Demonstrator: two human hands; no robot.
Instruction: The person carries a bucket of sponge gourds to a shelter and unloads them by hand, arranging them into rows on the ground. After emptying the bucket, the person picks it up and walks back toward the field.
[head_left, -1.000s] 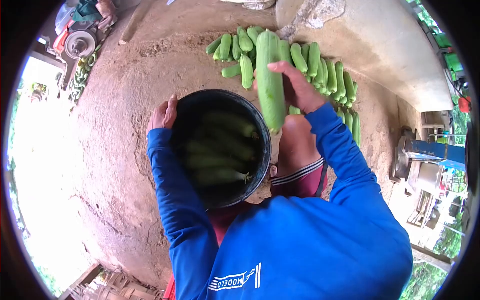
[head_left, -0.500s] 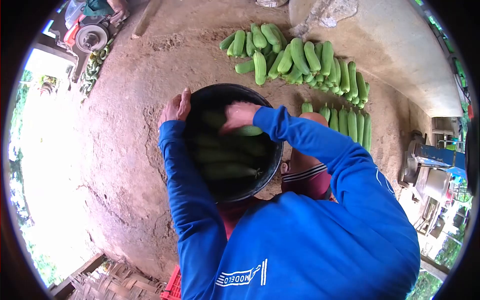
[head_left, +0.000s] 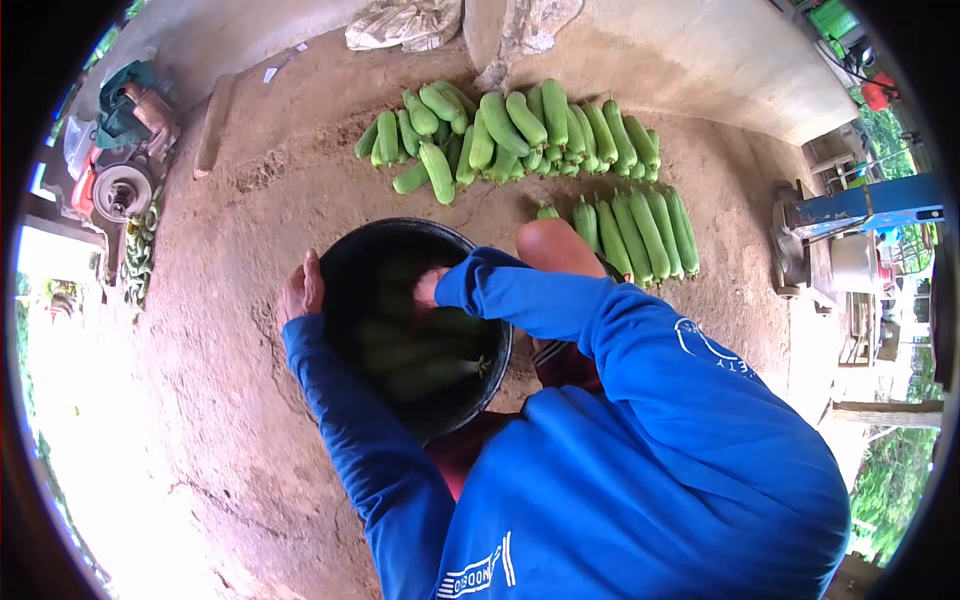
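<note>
A black bucket [head_left: 345,255] stands on the dirt floor between my knees, with several long green gourds [head_left: 425,372] lying in it. My left hand [head_left: 300,288] grips the bucket's far-left rim. My right hand [head_left: 430,290] reaches down inside the bucket, over the gourds. My blue sleeve hides most of it, so its fingers do not show. Beyond the bucket lies a pile of green gourds [head_left: 500,130]. A neat row of gourds [head_left: 640,232] lies to the right of my bare knee [head_left: 555,245].
A concrete ledge [head_left: 680,60] runs behind the pile, with a plastic bag [head_left: 400,22] at its left end. A small engine [head_left: 120,190] and a wooden plank [head_left: 215,125] sit at far left. Blue metal equipment [head_left: 860,205] stands at right.
My right hand carried a large gourd from in front of the pile down into the bucket and has sunk deeper among the gourds. My left hand stayed on the rim.
</note>
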